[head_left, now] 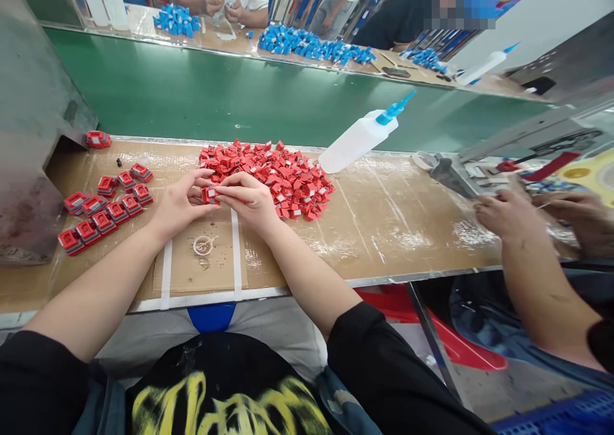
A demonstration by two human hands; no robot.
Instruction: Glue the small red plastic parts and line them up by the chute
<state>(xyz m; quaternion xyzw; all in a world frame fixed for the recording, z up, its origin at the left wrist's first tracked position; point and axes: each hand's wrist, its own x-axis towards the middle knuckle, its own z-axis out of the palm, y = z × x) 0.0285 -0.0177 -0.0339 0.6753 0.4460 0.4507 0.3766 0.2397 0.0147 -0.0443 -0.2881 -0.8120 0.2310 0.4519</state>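
— What did both hands have?

— I saw the left hand (178, 203) and right hand (249, 198) meet at the frame's centre, each grip pinched shut on one small red part (210, 194), held just above the desk (384, 217).

— And around it?

— A heap of red parts (273, 176) lay just behind, finished rows (103, 208) sat at left, a small cup (203, 245) below, a squeeze bottle (359, 139) upper right.

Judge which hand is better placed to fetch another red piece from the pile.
Probably the right hand: it lies against the pile of red pieces, while the left hand sits farther off, nearer the finished rows.
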